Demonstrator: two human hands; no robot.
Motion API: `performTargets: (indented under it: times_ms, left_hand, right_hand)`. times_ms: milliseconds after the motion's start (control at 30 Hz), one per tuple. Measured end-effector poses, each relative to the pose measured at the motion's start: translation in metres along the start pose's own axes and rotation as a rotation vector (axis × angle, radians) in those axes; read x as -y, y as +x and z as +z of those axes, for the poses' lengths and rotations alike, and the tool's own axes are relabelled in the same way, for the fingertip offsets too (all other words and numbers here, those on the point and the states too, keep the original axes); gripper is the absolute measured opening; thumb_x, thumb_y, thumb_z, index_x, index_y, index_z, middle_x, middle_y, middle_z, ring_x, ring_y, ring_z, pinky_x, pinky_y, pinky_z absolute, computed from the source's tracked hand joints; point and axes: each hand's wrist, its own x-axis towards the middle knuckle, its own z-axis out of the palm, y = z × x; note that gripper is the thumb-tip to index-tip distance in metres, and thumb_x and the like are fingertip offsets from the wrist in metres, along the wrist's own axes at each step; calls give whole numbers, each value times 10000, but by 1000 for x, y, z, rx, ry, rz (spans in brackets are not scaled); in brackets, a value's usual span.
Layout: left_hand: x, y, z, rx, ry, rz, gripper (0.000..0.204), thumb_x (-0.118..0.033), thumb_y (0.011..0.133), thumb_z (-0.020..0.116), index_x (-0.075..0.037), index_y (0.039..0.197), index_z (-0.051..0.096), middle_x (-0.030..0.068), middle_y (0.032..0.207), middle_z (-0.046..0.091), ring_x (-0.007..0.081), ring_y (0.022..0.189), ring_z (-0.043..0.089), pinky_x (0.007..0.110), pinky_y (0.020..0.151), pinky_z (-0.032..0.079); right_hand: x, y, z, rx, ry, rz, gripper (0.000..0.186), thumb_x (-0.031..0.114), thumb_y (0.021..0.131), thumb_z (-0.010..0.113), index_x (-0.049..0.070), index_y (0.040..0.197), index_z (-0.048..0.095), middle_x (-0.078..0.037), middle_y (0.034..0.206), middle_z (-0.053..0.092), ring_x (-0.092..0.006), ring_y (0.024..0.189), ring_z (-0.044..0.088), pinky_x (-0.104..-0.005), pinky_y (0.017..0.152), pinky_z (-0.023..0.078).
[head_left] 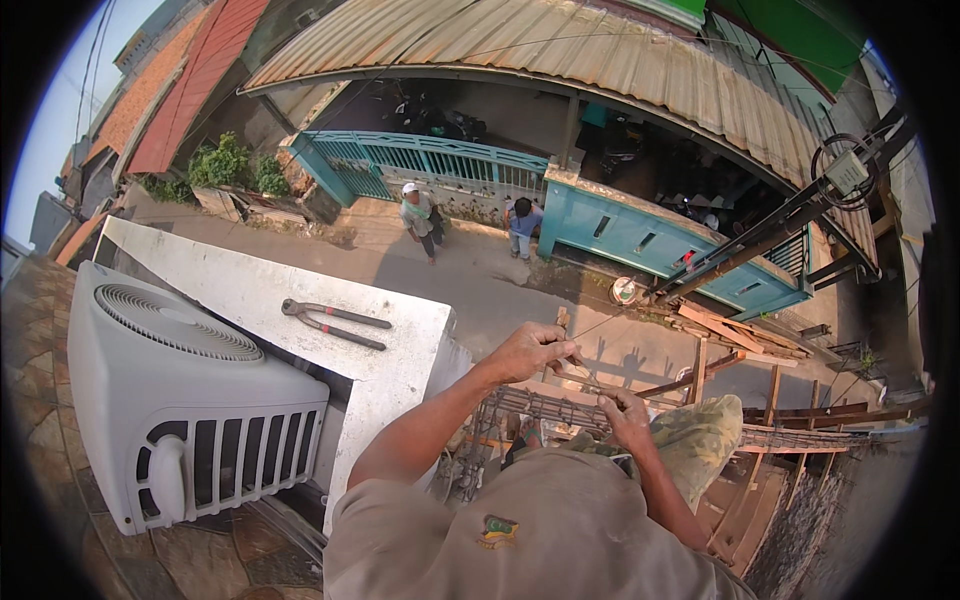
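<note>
My left hand (535,355) is closed, pinching a thin wire (585,380), above and left of my right hand (625,420), which is also closed on the wire. Beneath and around my hands runs a long cage of steel reinforcing bars (520,405), with wooden pieces beside it. A pair of long-handled nippers (335,320) with reddish grip markings lies on the white concrete ledge (400,340), left of my hands. My camouflage-clad leg (700,450) is to the right, partly hiding the bars and boards below.
A grey air-conditioner unit (190,400) stands at left. Far below, two people (420,222) (520,225) stand on the lane (480,270) by a teal fence (630,240). A utility pole (750,240) with coiled cable rises at right. Timber posts and planks (760,490) drop away below right.
</note>
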Motion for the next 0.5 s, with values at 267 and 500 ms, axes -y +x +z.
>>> performTargets:
  times_ms: [267, 500]
  left_hand:
    - [13, 15, -14, -209, -205, 54, 266, -237, 958, 603, 5, 856, 647, 87, 809, 696, 120, 731, 662, 240, 534, 448]
    - [12, 10, -10, -202, -27, 89, 224, -191, 946, 614, 20, 897, 669, 84, 842, 687, 138, 747, 675, 258, 599, 510]
  right_hand:
    - [98, -22, -23, -283, -309, -477, 93, 69, 865, 642, -8, 916, 651, -70, 720, 599, -168, 600, 555, -314, 555, 450]
    - [91, -26, -12, -46, -860, -513, 197, 99, 796, 635, 45, 985, 650, -133, 780, 603, -305, 626, 609, -447, 583, 474]
